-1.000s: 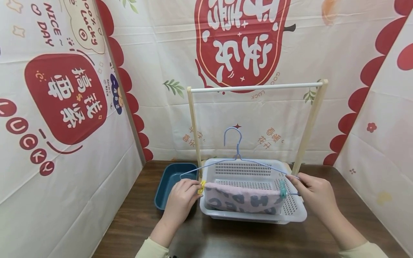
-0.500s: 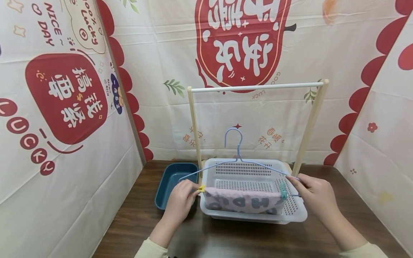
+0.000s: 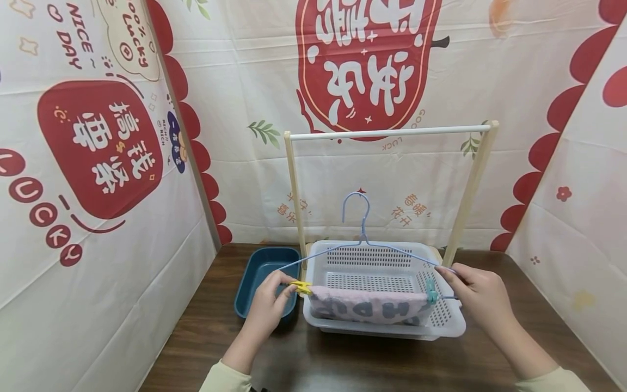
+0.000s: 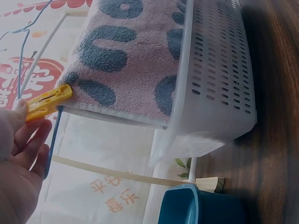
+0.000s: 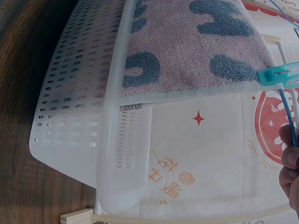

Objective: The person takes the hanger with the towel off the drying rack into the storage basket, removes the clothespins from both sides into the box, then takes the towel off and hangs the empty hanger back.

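I've the left hand (image 3: 266, 305) pinching a yellow plastic peg (image 4: 49, 101), the right hand (image 3: 481, 296) gripping a slim blue wire hanger (image 3: 364, 234); only the head view gives me its whole hook (image 3: 356, 193).

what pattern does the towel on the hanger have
The towel is pink with large blue-grey letters; it shows best in the left wrist view.
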### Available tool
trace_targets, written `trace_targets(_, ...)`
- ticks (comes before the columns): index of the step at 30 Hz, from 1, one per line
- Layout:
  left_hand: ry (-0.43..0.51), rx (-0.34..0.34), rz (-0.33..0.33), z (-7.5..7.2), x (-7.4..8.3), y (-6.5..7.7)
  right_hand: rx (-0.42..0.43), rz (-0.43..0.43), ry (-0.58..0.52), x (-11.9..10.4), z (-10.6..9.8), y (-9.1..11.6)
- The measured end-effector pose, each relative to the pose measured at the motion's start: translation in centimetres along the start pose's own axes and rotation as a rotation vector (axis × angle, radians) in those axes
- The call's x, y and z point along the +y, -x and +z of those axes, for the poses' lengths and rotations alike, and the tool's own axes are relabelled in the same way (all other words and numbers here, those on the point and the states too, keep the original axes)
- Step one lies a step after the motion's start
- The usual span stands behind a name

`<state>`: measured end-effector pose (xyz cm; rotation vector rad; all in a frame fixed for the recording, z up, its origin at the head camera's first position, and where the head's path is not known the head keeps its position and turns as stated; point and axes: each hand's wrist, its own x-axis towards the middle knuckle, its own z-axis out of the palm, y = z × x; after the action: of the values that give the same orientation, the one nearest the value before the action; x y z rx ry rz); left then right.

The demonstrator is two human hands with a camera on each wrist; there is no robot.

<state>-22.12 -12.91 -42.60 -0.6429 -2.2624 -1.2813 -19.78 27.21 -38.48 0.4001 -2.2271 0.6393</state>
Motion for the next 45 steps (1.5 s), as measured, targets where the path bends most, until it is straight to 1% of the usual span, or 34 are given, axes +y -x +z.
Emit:
trace_targets(3,0.022,0.008,-0.039,-0.1,0.0,0.0,0.002,-0.002,-0.006,0.0,0.0,0.0)
trace_targets(8,0.089,0.072,-0.15,-0.4,0.0,-0.2,0.0,-0.017,0.004,0.0,0.1,-0.1)
trace_targets(11,0.112,0.089,-0.201,-0.6,-0.2,-0.3,-0.008,-0.021,0.017,0.0,0.1,0.0)
trace_targets(16,0.124,0.105,-0.314,-0.9,-1.1,-0.2,-0.013,-0.02,0.029,0.1,0.2,0.0)
trace_targets(19,0.115,0.131,-0.361,-1.0,-1.8,0.1,-0.012,-0.025,0.03,0.1,0.2,0.0)
trace_targets(22,0.12,0.156,-0.375,-1.2,-2.4,0.4,-0.008,-0.028,0.03,0.2,0.3,0.1)
trace_targets(27,0.122,0.163,-0.403,-1.7,-2.5,0.7,-0.006,-0.017,0.028,0.5,0.5,0.2)
trace_targets(31,0.124,0.164,-0.394,-1.9,-2.5,0.9,-0.013,0.003,0.03,0.5,0.5,0.3)
trace_targets(33,0.14,0.164,-0.379,-1.9,-2.6,1.0,-0.014,0.013,0.035,0.5,0.5,0.4)
trace_targets(35,0.176,0.162,-0.366,-2.0,-2.6,1.0,-0.015,0.025,0.036,0.6,0.5,0.5)
trace_targets(42,0.269,0.142,-0.391,-2.2,-2.9,1.2,-0.016,0.052,0.033,0.7,0.4,0.6)
trace_targets(45,0.292,0.13,-0.383,-2.3,-3.1,1.2,-0.02,0.066,0.032,0.7,0.3,0.7)
